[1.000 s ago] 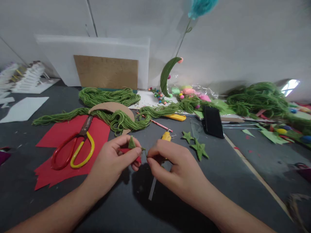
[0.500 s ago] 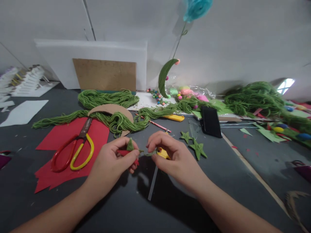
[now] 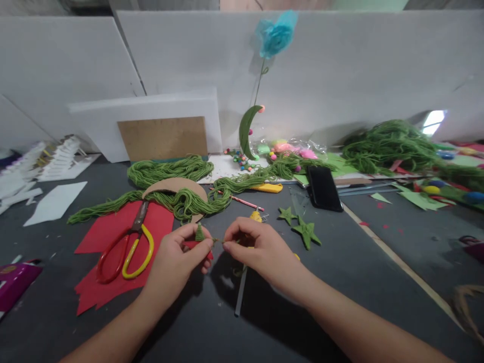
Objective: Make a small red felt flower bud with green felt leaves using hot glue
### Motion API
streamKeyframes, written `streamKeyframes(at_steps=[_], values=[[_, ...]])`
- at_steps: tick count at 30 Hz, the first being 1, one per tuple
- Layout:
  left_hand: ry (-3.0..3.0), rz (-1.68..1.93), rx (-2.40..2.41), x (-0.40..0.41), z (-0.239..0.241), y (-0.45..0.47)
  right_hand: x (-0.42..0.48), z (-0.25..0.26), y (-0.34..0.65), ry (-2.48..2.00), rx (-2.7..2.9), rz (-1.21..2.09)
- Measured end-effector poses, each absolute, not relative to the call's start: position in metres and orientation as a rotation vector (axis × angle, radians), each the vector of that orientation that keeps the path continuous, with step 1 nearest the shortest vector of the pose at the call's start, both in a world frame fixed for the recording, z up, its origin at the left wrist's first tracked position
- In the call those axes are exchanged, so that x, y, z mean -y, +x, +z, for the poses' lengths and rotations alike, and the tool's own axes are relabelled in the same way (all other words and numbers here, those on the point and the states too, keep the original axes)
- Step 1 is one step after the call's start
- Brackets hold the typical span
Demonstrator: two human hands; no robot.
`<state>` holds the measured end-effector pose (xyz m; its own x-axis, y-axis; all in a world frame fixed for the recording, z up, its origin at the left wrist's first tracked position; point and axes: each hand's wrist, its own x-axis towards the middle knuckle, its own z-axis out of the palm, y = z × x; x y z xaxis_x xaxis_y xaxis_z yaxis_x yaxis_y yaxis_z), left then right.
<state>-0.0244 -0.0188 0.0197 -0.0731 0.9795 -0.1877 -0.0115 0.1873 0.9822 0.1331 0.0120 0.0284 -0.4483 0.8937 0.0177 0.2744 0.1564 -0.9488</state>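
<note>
My left hand (image 3: 177,259) is closed round a small red felt piece with a green pointed top (image 3: 199,234). A thin green strand sticks out of that piece to the right. My right hand (image 3: 257,249) is pinched close to the strand's end, fingertips almost touching the left hand's. Whether the pinch grips the strand is too small to tell. Just behind the right hand a yellow tool (image 3: 256,217) lies on the dark table (image 3: 340,272), and a thin grey stick (image 3: 240,292) lies below the hands.
Red-and-yellow scissors (image 3: 126,247) rest on red paper (image 3: 113,237) at the left. Green yarn (image 3: 177,194) stretches across the middle, with a larger heap (image 3: 393,148) at the right. Two green felt stars (image 3: 302,229), a black phone (image 3: 323,187) and a purple box (image 3: 13,280) also lie about.
The view has tilted up and shifted right. My right hand has drawn back in toward the left hand, fingertips nearly meeting; the left hand still holds the red and green piece.
</note>
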Motion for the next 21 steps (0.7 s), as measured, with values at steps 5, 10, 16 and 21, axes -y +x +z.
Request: streamKeyframes(at_steps=[5,10,16,21], values=[[0.964,1.130,-1.211,0.0202,0.0154,-0.0260,-0.0084,0.0277,0.1310,-0.998,1.734,1.346],[1.026,1.145,-1.248,0.0216,0.0160,-0.0255,-0.0051,0.0281,0.1266,-1.048,1.456,1.736],[0.920,1.147,-1.126,0.0227,0.0178,-0.0257,-0.0058,0.0345,0.1297,-1.069,1.391,1.736],[0.858,1.089,-1.039,0.0239,0.0192,-0.0258,-0.0065,0.0349,0.1304,-1.054,1.294,1.828]])
